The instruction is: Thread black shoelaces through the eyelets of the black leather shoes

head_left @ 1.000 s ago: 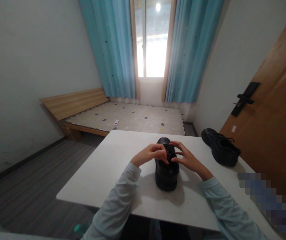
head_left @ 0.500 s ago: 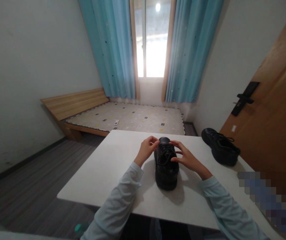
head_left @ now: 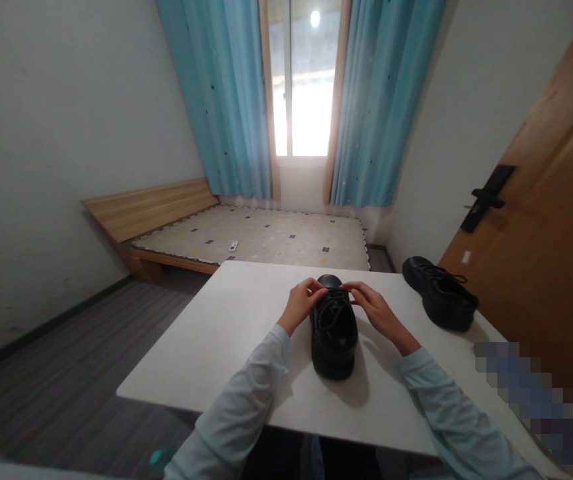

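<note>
A black lace-up shoe (head_left: 333,347) stands on the white table (head_left: 206,347) with its toe pointing away from me and its heel toward me. At its left side my left hand (head_left: 302,303) pinches the shoelace low on the lacing, close to the toe. Opposite it, my right hand (head_left: 373,310) has thumb and forefinger closed on the lace at the same row. The lace (head_left: 337,291) runs across the shoe between both sets of fingertips. More lace lies loosely looped over the tongue and opening.
A second black shoe (head_left: 441,293) sits at the table's right edge, near the wooden door (head_left: 541,220). Beyond the table is a bed (head_left: 276,233) with a small white object (head_left: 233,246) on it. A blurred patch covers the lower right.
My left fingertips have shifted right onto the lace. The right thumb has come up from the shoe opening to meet the forefinger in a pinch. The shoe has stayed in place.
</note>
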Action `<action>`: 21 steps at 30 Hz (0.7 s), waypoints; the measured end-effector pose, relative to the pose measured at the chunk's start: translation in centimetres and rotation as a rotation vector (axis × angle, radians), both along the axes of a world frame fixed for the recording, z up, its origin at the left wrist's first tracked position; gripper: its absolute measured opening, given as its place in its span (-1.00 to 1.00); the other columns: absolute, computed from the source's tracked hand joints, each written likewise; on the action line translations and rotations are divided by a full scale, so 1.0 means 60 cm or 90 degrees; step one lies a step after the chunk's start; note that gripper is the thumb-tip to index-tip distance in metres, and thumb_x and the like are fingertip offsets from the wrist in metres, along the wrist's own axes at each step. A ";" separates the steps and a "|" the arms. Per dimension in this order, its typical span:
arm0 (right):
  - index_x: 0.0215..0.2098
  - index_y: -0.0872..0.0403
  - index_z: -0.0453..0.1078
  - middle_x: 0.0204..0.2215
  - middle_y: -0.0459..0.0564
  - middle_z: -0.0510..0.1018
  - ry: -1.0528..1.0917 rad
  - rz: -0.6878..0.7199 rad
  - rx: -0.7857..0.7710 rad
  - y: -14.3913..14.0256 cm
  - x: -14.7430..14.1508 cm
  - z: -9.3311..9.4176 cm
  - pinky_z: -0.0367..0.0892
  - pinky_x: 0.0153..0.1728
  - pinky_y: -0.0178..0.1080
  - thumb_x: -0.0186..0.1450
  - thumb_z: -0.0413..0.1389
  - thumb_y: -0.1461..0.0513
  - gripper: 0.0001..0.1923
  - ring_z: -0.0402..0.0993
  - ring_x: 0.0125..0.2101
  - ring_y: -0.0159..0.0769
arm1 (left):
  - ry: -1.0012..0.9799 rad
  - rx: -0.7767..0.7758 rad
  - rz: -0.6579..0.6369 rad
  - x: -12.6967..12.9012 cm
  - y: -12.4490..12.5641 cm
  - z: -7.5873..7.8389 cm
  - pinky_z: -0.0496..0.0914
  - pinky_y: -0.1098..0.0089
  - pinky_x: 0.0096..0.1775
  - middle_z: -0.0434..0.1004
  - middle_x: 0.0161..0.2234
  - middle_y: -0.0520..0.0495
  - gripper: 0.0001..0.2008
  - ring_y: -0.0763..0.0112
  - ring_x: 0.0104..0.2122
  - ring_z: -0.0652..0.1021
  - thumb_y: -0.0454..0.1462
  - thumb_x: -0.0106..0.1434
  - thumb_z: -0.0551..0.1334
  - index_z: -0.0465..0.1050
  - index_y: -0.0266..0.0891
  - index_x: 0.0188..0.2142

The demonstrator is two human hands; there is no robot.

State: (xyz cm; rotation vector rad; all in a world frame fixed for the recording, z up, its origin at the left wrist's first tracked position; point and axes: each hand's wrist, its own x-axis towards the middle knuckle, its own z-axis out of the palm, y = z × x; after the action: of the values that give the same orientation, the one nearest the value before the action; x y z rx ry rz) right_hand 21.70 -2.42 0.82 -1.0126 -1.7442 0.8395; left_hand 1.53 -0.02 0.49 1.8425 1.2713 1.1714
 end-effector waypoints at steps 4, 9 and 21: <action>-0.11 0.04 0.41 -0.13 0.04 0.51 0.011 0.000 -0.011 0.007 0.002 0.001 0.46 -0.20 -0.11 0.29 0.00 0.05 -0.67 0.46 -0.15 -0.21 | -0.011 -0.008 -0.006 0.002 0.003 -0.005 0.34 0.48 -0.43 0.48 -0.48 0.01 -0.80 0.48 -0.49 0.46 -0.17 0.13 0.23 0.45 -0.29 -0.38; -0.22 0.08 0.44 -0.25 0.04 0.55 -0.031 -0.011 0.003 0.019 0.003 0.012 0.44 -0.25 -0.14 0.26 0.03 0.06 -0.70 0.48 -0.22 -0.21 | -0.009 -0.006 -0.004 0.005 0.002 -0.005 0.33 0.46 -0.38 0.45 -0.48 0.04 -0.82 0.49 -0.48 0.43 -0.19 0.15 0.22 0.41 -0.29 -0.41; -0.46 0.15 0.44 -0.56 -0.01 0.51 -0.196 -0.083 -0.013 0.059 -0.012 0.038 0.23 -0.57 -0.32 0.09 0.15 -0.04 -0.62 0.34 -0.60 -0.38 | 0.020 0.013 0.020 0.012 -0.004 -0.008 0.32 0.41 -0.28 0.41 -0.47 0.06 -0.89 0.46 -0.43 0.42 -0.26 0.21 0.16 0.33 -0.25 -0.41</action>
State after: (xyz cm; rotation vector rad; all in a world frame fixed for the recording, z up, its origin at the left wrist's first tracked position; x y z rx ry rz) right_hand 20.97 1.11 3.11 -1.3095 -1.9021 0.6456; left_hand 2.25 -0.24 -0.02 1.8689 1.3142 1.1798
